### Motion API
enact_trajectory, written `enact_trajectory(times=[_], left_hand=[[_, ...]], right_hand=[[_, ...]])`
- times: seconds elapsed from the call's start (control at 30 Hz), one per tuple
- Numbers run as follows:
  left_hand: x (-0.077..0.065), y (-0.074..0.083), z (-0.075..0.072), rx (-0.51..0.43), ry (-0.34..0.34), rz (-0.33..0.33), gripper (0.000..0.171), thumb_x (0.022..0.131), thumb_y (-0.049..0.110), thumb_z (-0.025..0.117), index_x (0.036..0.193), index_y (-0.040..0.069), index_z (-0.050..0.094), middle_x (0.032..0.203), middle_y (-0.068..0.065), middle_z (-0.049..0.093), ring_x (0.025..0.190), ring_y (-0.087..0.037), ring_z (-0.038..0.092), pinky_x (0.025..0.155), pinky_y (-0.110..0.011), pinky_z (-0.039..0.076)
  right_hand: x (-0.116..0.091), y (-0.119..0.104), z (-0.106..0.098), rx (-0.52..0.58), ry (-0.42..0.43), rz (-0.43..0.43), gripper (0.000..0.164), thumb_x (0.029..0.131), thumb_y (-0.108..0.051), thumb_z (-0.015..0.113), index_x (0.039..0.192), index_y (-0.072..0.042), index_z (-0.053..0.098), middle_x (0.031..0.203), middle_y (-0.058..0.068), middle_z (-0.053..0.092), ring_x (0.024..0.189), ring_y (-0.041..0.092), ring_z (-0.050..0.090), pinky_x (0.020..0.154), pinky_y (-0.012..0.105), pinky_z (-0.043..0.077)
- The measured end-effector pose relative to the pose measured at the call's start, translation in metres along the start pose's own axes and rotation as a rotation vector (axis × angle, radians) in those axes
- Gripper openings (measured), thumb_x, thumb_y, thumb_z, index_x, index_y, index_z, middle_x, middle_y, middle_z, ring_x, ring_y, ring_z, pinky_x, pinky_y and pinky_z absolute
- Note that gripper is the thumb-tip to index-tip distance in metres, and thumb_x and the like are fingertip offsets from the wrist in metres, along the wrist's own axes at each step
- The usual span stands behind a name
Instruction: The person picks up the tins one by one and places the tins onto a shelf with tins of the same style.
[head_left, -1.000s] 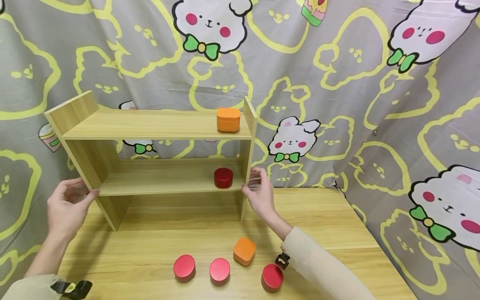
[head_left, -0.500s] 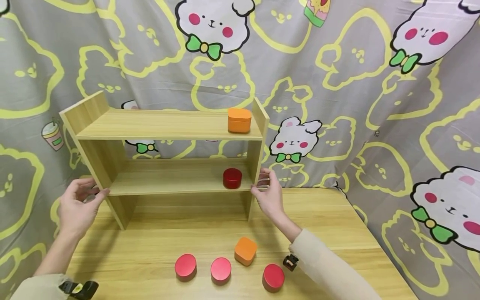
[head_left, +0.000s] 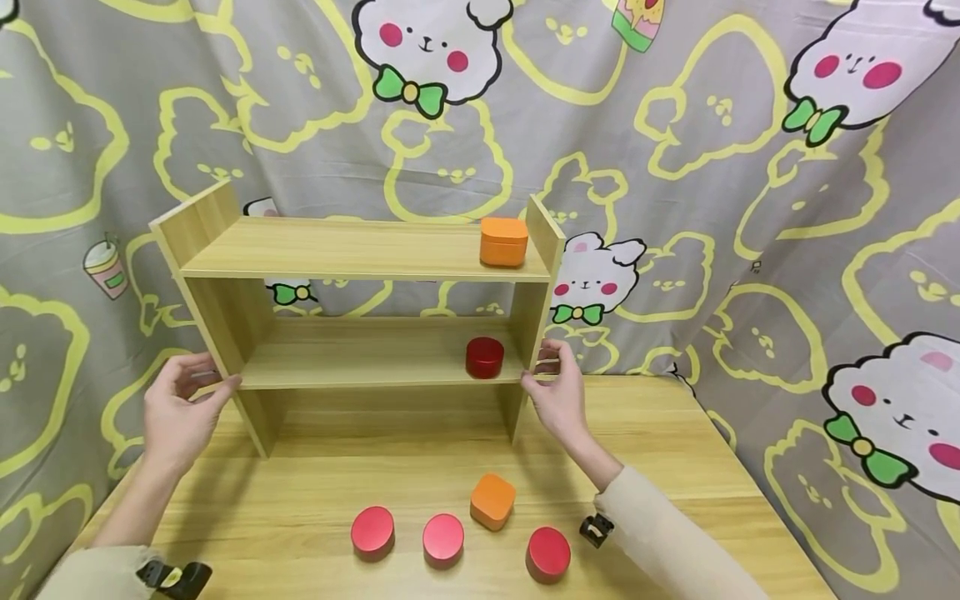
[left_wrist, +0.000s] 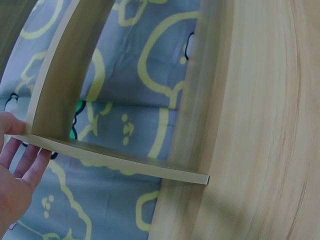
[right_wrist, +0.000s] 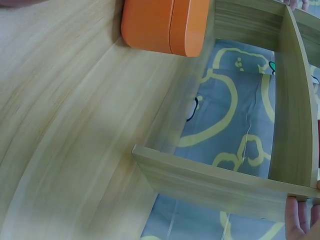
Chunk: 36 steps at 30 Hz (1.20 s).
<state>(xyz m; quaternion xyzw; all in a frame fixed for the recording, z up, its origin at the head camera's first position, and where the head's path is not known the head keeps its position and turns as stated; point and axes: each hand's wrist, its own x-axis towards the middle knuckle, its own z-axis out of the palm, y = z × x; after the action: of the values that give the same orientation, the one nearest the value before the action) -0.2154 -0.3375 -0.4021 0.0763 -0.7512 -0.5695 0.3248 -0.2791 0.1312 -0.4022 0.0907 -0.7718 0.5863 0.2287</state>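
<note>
Stiff, probably light shelf (head_left: 360, 354)
Left hand (head_left: 182, 410) grips its eight o'clock side, right hand (head_left: 559, 394) its four; sound holds.

Head view brightly and evenly lit, seemingly from above: the lids of the red tins (head_left: 443, 537) are left paler than their sides. Soft shadow is cast on the table (head_left: 645, 433) by the left forearm (head_left: 138, 504). The dark red tin (head_left: 484, 358) is shaded. Wrist views are dimmer; the curtain (left_wrist: 125, 65) is tinted bluish, detail is softened, and the shelf (left_wrist: 120, 159) is bowed by the lens.
</note>
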Motion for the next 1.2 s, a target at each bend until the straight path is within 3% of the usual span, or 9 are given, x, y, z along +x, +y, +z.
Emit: enact_trajectory(times=[0.5,0.7,0.93,1.2], left_hand=[[-0.009,0.004,0.018,0.043,-0.056,0.068,0.035,0.087,-0.008,0.077,0.115,0.009,0.066,0.102,0.024,0.063,0.090,0.014,0.066,0.077,-0.003,0.053],[-0.012,0.009,0.025,0.054,-0.089,0.098,0.033,0.089,-0.006,0.076,0.116,0.007,0.063,0.104,0.024,0.062,0.092,0.013,0.064,0.079,-0.003,0.053],[-0.013,0.011,0.036,0.062,-0.111,0.082,0.038,0.090,-0.004,0.076,0.123,0.000,0.059,0.104,0.026,0.060,0.093,0.013,0.063,0.079,-0.003,0.053],[-0.013,0.013,0.046,0.053,-0.116,0.075,0.039,0.090,-0.005,0.076,0.124,-0.004,0.058,0.102,0.027,0.060,0.093,0.012,0.062,0.079,-0.003,0.053]], right_hand=[[-0.001,0.007,-0.020,-0.021,0.060,-0.010,0.048,0.081,0.013,0.068,0.127,0.002,0.058,0.111,0.017,0.061,0.091,0.016,0.063,0.069,0.012,0.056],[-0.001,0.008,-0.026,-0.007,0.087,-0.009,0.046,0.082,0.014,0.068,0.126,0.005,0.058,0.111,0.021,0.062,0.089,0.015,0.062,0.068,0.011,0.055],[-0.001,0.012,-0.037,-0.022,0.102,0.003,0.045,0.083,0.014,0.066,0.126,0.005,0.057,0.111,0.020,0.061,0.088,0.007,0.061,0.068,0.010,0.056],[-0.001,0.013,-0.043,-0.002,0.141,-0.001,0.043,0.081,0.014,0.066,0.123,0.006,0.059,0.108,0.017,0.061,0.087,0.009,0.061,0.066,0.011,0.056]])
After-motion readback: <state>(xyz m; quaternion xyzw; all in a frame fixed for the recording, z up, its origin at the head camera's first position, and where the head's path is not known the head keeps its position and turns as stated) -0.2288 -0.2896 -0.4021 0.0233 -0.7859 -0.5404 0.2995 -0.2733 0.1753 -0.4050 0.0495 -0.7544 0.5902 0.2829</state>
